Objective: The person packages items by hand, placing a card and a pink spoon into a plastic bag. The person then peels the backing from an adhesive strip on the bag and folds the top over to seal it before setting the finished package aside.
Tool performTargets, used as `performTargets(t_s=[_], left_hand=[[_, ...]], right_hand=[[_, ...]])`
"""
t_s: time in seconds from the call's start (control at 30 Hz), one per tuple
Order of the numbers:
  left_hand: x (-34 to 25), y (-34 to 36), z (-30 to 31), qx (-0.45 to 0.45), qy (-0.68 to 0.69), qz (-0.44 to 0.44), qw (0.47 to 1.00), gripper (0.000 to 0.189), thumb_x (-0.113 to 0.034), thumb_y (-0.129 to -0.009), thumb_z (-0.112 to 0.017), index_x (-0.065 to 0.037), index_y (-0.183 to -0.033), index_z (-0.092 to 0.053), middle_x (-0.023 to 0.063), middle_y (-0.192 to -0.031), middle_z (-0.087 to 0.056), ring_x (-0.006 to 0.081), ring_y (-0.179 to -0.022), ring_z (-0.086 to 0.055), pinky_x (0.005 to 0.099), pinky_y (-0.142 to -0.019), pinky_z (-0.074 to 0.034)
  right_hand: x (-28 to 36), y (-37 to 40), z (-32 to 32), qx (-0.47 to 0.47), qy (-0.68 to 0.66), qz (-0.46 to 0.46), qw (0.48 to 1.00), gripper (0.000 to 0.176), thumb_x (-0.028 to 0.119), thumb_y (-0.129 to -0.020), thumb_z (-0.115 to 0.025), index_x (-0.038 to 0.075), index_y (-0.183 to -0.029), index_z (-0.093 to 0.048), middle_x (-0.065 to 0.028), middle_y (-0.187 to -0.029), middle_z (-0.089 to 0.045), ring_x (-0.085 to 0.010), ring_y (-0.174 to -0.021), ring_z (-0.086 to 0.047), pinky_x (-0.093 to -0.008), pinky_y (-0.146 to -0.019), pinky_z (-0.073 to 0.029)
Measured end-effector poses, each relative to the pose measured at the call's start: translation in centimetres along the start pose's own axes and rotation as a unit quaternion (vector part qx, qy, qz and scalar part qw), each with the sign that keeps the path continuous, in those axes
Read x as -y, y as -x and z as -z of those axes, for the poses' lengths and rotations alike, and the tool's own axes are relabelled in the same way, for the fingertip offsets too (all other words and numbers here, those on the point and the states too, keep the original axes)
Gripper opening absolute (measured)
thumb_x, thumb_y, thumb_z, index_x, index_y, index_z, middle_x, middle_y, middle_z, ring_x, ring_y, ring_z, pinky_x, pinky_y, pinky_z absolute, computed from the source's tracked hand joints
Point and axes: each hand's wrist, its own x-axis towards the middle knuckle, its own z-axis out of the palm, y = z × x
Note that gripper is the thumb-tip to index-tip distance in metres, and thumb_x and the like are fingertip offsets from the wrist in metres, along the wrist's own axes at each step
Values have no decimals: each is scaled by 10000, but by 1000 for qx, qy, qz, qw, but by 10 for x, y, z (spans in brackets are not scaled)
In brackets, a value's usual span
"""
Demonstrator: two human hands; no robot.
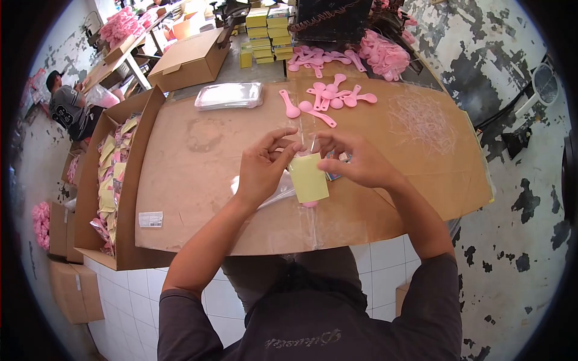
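Note:
Over the middle of the cardboard-covered table, a pale yellow card (pixel 309 180) hangs upright in a clear plastic bag, with the pink end of a spoon (pixel 309 204) showing below it. My left hand (pixel 263 165) pinches the bag's upper left side, thumb and fingers together. On the other side, my right hand (pixel 358 161) is closed at the bag's top right, its thumb at the card's edge. Loose clear plastic (pixel 280 192) lies beneath my left hand. Partly hidden behind my right hand is a small blue printed item (pixel 333 175).
Pink measuring spoons (pixel 328 96) are scattered beyond my hands. A stack of clear bags (pixel 229 96) lies at the back left, thin clear strips (pixel 421 123) at the right. Left of the table stands a long carton (pixel 144 129) of packed items. A person (pixel 71 111) sits farther left.

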Motion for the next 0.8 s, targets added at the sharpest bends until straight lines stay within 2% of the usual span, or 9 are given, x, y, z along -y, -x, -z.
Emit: performTargets(t_s=[0.13, 0.2, 0.3, 0.4, 0.53, 0.73, 0.8], left_hand=[[-7, -4, 7, 9, 46, 36, 998, 350, -155, -1026, -672, 44, -1309, -619, 133, -1066, -766, 98, -912, -715, 253, -721, -580], [-7, -6, 9, 28, 92, 61, 994, 356, -165, -1027, -671, 42, -1313, -621, 131, -1080, -763, 105, -933, -717, 264, -748, -594], [-2, -7, 9, 71, 68, 103, 990, 347, -184, -1025, -677, 47, -1282, -647, 117, -1065, -764, 110, -929, -715, 274, -772, -603], [1, -6, 8, 56, 49, 119, 990, 305, -174, -1023, -679, 52, -1228, -686, 106, -1044, -766, 111, -930, -713, 271, -785, -602], [6, -7, 7, 39, 50, 101, 993, 251, -140, -1019, -678, 41, -1189, -715, 102, -1042, -767, 116, -930, -715, 275, -802, -603], [10, -7, 10, 55, 48, 78, 994, 236, -89, -1019, -659, 40, -1210, -710, 114, -1080, -763, 135, -937, -723, 283, -816, -605], [12, -7, 11, 65, 51, 82, 993, 243, -90, -1022, -652, 46, -1215, -707, 122, -1095, -760, 144, -939, -726, 292, -826, -607]], right_hand=[[-14, -16, -2, 39, -146, -53, 987, 324, 52, -961, -715, -23, -1263, -626, -67, -1112, -703, -128, -1025, -678, -288, -909, -546], [-20, -16, -1, 23, -145, -36, 988, 312, 73, -965, -716, -23, -1250, -633, -61, -1089, -704, -118, -1002, -679, -278, -891, -550], [-24, -12, 1, -2, -149, -38, 988, 276, 79, -974, -706, -27, -1223, -653, -60, -1075, -712, -112, -980, -684, -271, -878, -554], [-25, -10, 1, -42, -153, -47, 986, 222, 69, -982, -692, -30, -1181, -683, -65, -1058, -728, -108, -953, -691, -266, -864, -556], [-34, -7, -1, -80, -152, -62, 983, 165, 55, -992, -673, -33, -1125, -719, -63, -1018, -745, -102, -919, -695, -260, -835, -556], [-46, -6, 5, -59, -180, -48, 981, 158, 7, -969, -666, -21, -1108, -734, -30, -976, -722, -87, -880, -653, -261, -818, -533], [-50, -5, 9, -53, -142, -27, 988, 153, 27, -983, -655, -6, -1099, -749, -33, -982, -736, -81, -885, -668, -252, -811, -538]])
